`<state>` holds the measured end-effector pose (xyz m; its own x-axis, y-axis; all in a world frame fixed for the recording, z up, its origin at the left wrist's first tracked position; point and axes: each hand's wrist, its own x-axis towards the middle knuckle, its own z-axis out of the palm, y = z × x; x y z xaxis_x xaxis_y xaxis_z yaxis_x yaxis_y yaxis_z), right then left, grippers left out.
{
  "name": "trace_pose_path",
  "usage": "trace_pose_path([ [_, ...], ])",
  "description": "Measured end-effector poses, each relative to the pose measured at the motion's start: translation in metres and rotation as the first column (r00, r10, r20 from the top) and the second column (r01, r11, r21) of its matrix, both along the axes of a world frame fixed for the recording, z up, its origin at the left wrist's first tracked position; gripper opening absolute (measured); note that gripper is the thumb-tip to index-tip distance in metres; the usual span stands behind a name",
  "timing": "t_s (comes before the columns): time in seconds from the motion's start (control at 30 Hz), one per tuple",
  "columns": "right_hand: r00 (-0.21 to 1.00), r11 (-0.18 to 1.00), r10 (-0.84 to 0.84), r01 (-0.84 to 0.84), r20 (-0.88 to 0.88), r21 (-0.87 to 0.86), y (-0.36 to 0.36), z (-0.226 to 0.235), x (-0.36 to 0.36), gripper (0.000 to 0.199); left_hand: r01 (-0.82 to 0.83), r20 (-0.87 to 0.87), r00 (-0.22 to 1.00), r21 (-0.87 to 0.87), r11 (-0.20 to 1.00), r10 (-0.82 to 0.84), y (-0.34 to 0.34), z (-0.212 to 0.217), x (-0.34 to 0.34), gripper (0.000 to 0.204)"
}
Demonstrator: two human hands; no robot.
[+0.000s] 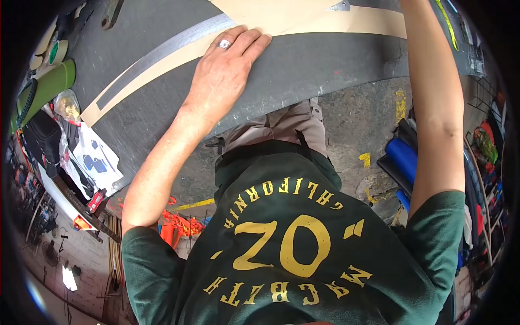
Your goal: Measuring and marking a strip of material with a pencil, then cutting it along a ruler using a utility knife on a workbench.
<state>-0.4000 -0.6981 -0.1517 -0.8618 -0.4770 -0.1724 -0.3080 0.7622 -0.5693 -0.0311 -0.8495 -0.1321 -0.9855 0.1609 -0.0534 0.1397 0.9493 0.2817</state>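
My left hand [227, 70] lies with its fingers stretched out on a long tan strip [157, 75] of sheet material, pressing near its middle. A ring sits on one finger. Along the strip lies a long metal ruler [179, 47], part of it covered by a wider tan piece [265, 12] at the top edge. Right of that piece shows a grey metal end [340, 6] with a hole. My right forearm reaches up past the strip's right part, and the hand is beyond the top of the picture.
The dark worktable [325, 62] has its front edge close to my body. On the left lie a green roll [46, 92], a tape roll [58, 52] and printed paper [97, 157]. A metal tool [111, 13] rests at the top left, a yellow-green strap [447, 24] at the right. Blue rolls [402, 157] stand below.
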Motion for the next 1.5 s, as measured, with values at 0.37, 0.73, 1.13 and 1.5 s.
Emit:
trace_pose_path([
  [0.37, 0.902, 0.972, 0.036, 0.069, 0.431, -0.227, 0.061, 0.010, 0.010, 0.015, 0.051, 0.000, 0.999, -0.111, 0.993, -0.051, 0.009, 0.010, -0.015, 0.045],
  [0.73, 0.980, 0.955, 0.173, -0.141, 0.103, -0.262, 0.088, -0.017, 0.020, 0.016, 0.061, 0.019, 0.998, 0.016, 0.998, -0.062, 0.008, 0.005, -0.012, 0.047],
  [1.13, 0.954, 0.970, -0.043, 0.111, 0.296, -0.217, 0.090, 0.039, 0.079, 0.018, 0.056, -0.027, 0.998, -0.037, 0.998, -0.057, 0.008, 0.007, -0.020, 0.043],
  [1.5, 0.966, 0.950, -0.115, 0.175, 0.232, -0.259, 0.125, 0.011, 0.086, 0.026, 0.091, -0.049, 0.995, 0.005, 0.996, -0.090, 0.011, 0.004, -0.023, 0.047],
])
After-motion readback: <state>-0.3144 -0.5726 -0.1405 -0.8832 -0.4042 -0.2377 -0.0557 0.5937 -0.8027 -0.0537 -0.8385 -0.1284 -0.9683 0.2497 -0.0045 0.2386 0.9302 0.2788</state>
